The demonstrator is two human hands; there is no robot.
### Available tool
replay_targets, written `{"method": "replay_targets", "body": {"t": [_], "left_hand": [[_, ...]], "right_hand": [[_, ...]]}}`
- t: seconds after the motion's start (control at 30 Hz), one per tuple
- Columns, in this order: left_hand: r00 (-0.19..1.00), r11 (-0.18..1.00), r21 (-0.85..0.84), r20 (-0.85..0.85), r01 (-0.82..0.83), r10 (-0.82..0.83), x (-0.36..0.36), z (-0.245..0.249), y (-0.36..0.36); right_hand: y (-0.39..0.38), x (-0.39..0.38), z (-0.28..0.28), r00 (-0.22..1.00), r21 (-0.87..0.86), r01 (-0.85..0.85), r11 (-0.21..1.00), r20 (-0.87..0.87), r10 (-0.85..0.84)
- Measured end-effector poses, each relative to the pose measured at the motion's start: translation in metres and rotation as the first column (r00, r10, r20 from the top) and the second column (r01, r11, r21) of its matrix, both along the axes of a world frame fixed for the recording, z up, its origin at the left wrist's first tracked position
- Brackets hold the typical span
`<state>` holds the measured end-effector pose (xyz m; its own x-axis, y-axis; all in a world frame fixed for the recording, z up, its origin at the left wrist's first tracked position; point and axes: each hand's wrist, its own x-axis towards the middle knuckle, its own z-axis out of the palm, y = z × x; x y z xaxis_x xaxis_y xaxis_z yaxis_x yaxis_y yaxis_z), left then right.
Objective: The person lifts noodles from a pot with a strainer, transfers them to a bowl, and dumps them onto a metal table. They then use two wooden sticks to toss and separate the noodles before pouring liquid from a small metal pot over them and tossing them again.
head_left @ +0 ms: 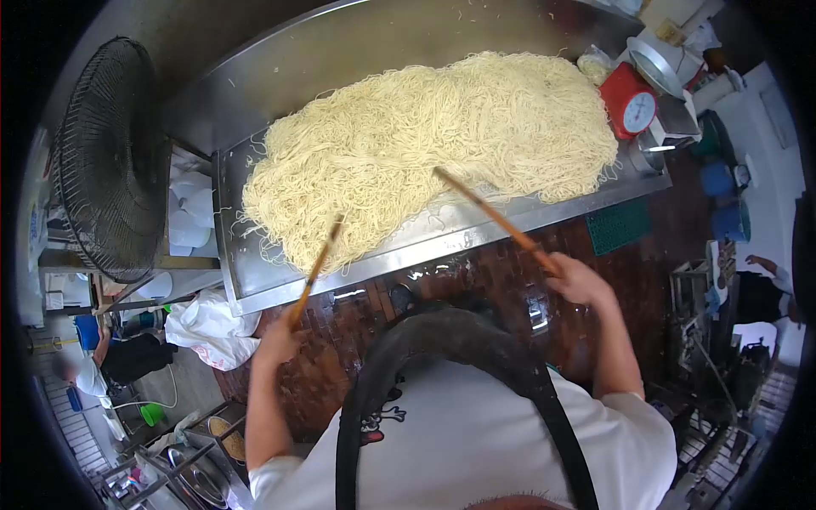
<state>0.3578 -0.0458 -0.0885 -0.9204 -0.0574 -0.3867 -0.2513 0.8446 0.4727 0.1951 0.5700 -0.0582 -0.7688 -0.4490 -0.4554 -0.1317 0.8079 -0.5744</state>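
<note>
A large heap of pale yellow noodles (442, 127) covers most of a metal table (374, 270) in front of me. My left hand (277, 342) is closed round the lower end of a wooden stick (316, 270), whose tip lies over the noodles at the heap's near left. Another wooden stick (493, 214) slants up and left from my right hand (578, 279), which grips its end. That stick's tip meets the near middle edge of the noodles. Both hands are held out in front of the table's near edge.
A large black fan (110, 161) stands at the left. On the table's right end is a red dial scale (627, 100) with a metal pan. A white sack (212, 330) sits near the left corner. Other people (136, 357) are at far left and far right (756, 293). The brown floor looks wet.
</note>
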Motion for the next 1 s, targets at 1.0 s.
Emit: {"method": "replay_targets", "body": {"t": [1.0], "left_hand": [[0.971,0.972,0.053,0.088,-0.227,0.222,0.034,0.025,0.055]], "right_hand": [[0.069,0.012,0.027,0.981,0.218,0.154,0.964,0.078,-0.175]]}}
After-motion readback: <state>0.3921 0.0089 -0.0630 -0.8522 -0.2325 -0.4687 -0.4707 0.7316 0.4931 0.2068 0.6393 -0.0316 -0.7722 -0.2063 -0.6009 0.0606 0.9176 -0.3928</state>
